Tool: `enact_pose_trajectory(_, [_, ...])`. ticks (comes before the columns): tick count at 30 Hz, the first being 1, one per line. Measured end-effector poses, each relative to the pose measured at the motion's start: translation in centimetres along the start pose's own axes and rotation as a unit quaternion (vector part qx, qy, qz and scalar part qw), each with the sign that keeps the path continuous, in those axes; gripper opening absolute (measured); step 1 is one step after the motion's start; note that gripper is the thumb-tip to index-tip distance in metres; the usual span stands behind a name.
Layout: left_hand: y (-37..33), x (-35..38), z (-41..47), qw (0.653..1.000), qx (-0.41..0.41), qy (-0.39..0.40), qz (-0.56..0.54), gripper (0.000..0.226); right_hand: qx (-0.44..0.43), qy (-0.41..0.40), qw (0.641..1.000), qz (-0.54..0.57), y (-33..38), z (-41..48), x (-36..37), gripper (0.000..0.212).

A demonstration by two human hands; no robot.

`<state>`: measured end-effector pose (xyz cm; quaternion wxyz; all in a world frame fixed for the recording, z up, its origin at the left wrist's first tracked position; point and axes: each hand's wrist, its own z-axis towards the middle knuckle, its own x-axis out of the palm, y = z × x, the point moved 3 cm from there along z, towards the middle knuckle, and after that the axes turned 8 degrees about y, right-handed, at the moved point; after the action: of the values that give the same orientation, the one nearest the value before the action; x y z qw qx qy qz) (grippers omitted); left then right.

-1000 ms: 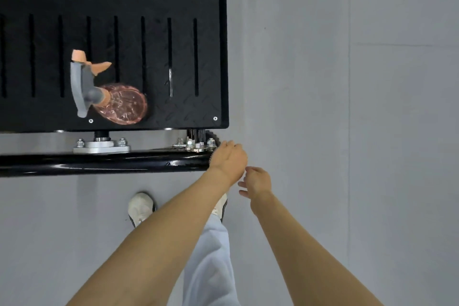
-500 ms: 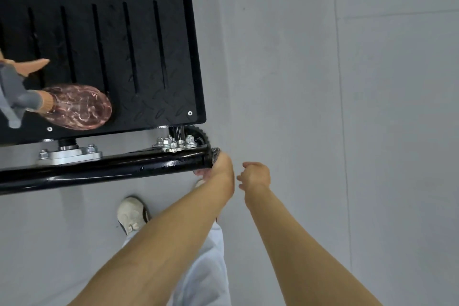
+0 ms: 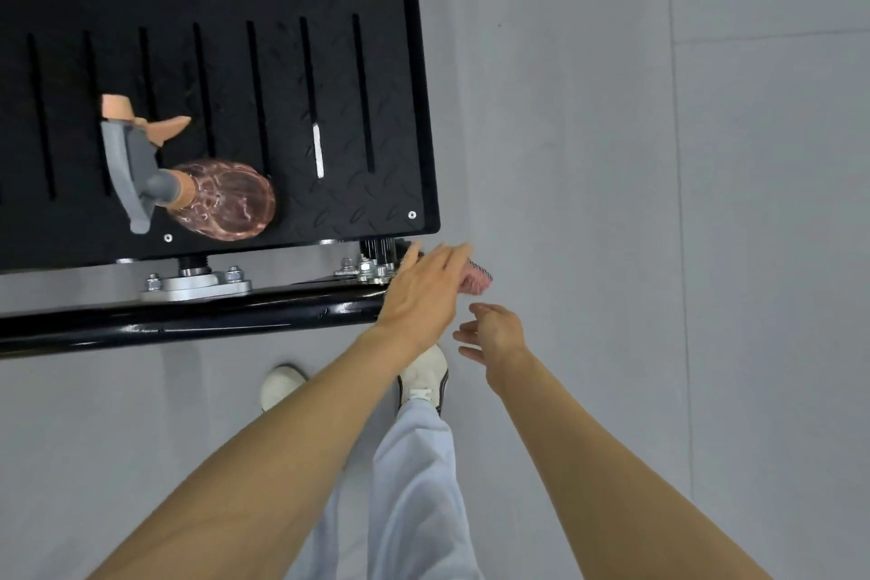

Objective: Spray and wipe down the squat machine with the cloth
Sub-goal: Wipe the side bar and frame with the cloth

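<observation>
The person's left hand (image 3: 423,292) is lying over the right end of the glossy black round steel tube (image 3: 188,320) at the base of the black squat machine (image 3: 414,108). Its fingers are stretched out nearly straight and its thumb is spread toward the machine. It is pressing a pink knitted cloth (image 3: 478,280) against the tube's end, and a corner of the cloth is poking out past the fingertips. The right hand (image 3: 494,334) is hovering just beside the left, below the cloth, with its fingers loosely curled and holding nothing.

A translucent pink plastic spray bottle with a grey trigger head (image 3: 226,198) is lying on its side on the machine's black slotted diamond-tread foot plate (image 3: 282,61), well apart from both hands. A silver bolted bracket (image 3: 195,285) is sitting between the plate and the tube. The person is standing on a pale grey floor (image 3: 612,203) in white shoes (image 3: 426,372) and light blue-grey trousers (image 3: 419,485).
</observation>
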<state>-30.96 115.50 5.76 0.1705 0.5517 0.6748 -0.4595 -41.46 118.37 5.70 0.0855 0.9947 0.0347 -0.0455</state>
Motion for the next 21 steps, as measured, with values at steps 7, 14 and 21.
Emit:
enact_pose_trajectory(7, [3.3,0.4,-4.7,0.988,0.129,-0.086,-0.009,0.071,-0.053,-0.027,0.993,-0.098,0.4,-1.1,1.5,0.030])
enact_pose_trajectory(14, [18.3,1.2,-14.0,0.974,-0.144,-0.174,-0.018,0.052,-0.094,-0.069,0.985,-0.127,0.6,-1.0,3.5,0.033])
enact_pose_trajectory(21, [8.4,0.6,-9.0,0.965,-0.147,-0.197,-0.087,0.035,-0.108,-0.093,0.985,-0.098,-0.4,-1.1,4.4,0.035])
